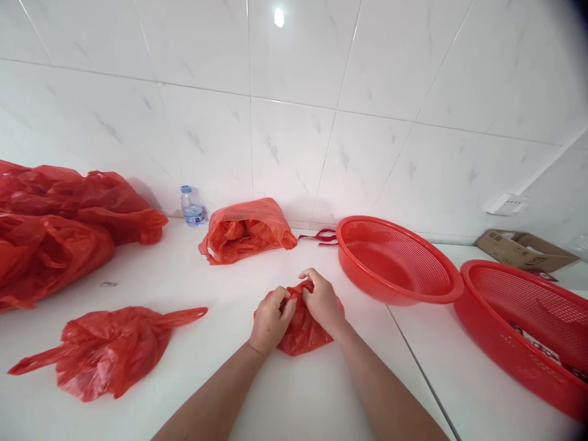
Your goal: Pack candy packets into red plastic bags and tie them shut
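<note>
Both hands, left hand (pixel 270 320) & right hand (pixel 323 300), fingers clamped on the red bag (pixel 301 334) mid-surface (pixel 285 398) btw them, looks thin, soft, slippery, so best pinched at the bunched top.

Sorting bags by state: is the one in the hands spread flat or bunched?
Bunched: the bag is a crumpled wad, both hands gripping its top.

A red plastic bag (pixel 301 327) is gripped by the left hand (pixel 269 320) and right hand (pixel 323 301). Red is also seen on the flat bag (pixel 113 349), the stuffed bag (pixel 248 231) and the two mesh baskets (pixel 399 260). The counter (pixel 184 282) is white, the wall tiles (pixel 294 92) white with grey veining, and the bottle (pixel 192 207) is capped in blue.
</note>
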Demonstrator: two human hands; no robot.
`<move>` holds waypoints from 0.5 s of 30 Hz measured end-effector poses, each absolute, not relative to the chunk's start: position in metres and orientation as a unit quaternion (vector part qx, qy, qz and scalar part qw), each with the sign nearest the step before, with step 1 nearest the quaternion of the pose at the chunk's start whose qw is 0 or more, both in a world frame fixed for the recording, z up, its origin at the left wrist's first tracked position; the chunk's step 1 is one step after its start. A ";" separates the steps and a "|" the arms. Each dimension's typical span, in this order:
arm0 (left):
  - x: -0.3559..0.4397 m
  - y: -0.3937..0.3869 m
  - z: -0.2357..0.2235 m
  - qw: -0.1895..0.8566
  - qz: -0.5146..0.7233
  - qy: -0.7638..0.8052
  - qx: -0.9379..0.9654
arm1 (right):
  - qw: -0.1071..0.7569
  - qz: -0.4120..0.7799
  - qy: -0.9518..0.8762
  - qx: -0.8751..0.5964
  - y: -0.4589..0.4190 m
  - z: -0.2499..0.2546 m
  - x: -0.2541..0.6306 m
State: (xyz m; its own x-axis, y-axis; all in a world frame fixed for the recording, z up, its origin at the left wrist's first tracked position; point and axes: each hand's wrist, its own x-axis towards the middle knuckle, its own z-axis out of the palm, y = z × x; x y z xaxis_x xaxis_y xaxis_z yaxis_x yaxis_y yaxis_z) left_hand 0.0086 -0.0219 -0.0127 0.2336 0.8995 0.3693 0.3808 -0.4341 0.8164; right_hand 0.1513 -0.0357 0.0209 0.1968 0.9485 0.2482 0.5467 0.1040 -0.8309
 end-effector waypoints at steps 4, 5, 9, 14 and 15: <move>0.012 -0.023 -0.014 0.234 0.433 0.412 0.767 | 0.461 0.219 -0.587 -0.629 -0.036 0.019 0.148; 0.012 -0.024 -0.015 0.220 0.437 0.405 0.773 | 0.474 0.237 -0.585 -0.614 -0.036 0.018 0.149; 0.011 -0.023 -0.016 0.190 0.448 0.403 0.775 | 0.523 0.360 -0.549 -0.544 -0.032 0.019 0.159; 0.008 -0.021 -0.010 0.143 0.502 0.347 0.779 | 0.589 0.467 -0.465 -0.468 -0.029 0.020 0.170; 0.008 -0.022 -0.007 0.122 0.520 0.328 0.779 | 0.592 0.450 -0.463 -0.482 -0.027 0.020 0.171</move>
